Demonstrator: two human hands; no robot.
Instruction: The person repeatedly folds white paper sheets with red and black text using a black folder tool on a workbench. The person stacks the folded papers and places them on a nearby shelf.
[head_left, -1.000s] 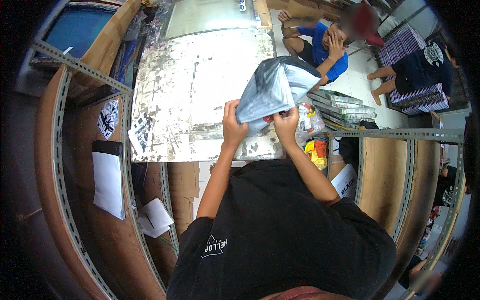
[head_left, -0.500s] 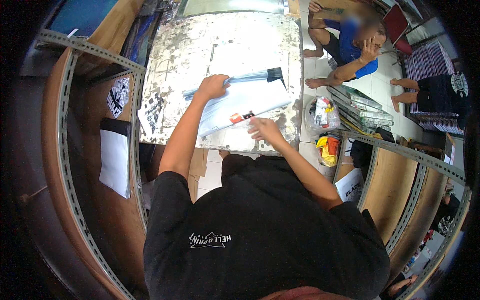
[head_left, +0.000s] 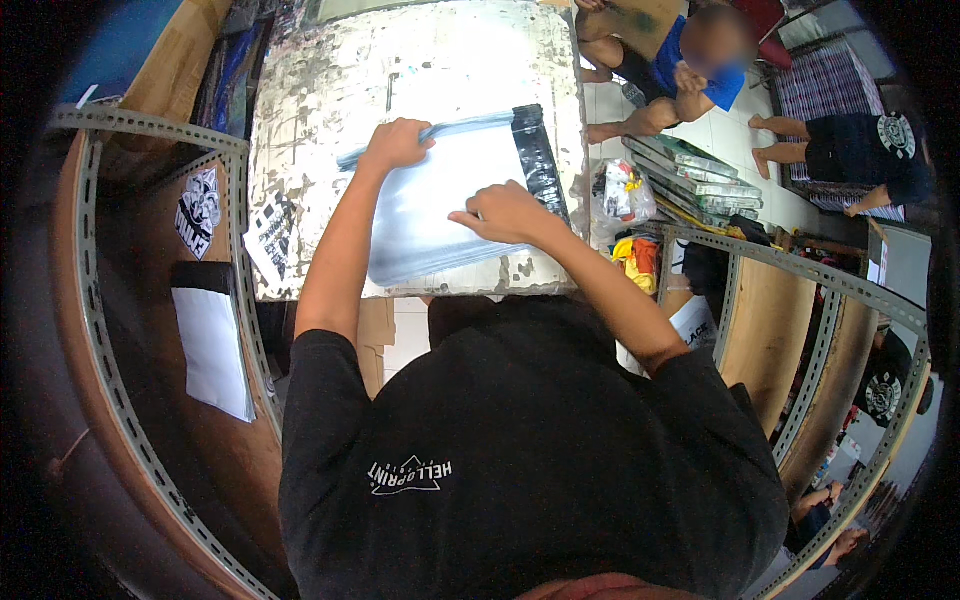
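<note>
A stack of silvery-white plastic mailing bags (head_left: 440,230) lies on the worktable (head_left: 440,70), with a glossy black strip (head_left: 540,160) along its right end. At the stack's far left, my left hand (head_left: 400,145) is closed over the rolled or folded far edge, its fingertips partly hidden. My right hand (head_left: 503,213) rests on or just above the middle of the top bag. Its thumb stands apart, pointing left, and the other fingers are loosely bent with nothing seen in them.
A printed sheet (head_left: 270,238) lies at the table's left edge. Metal-framed shelves (head_left: 95,290) stand on the left, more shelves (head_left: 790,270) on the right. Beyond the table's right edge are filled plastic bags (head_left: 620,190), stacked panels (head_left: 700,175) and a seated person (head_left: 660,80).
The folded-over layer with the orange mark is out of sight; a plain bag face and longer black strip show. My right hand has moved inward over the bags. The view has shifted slightly.
</note>
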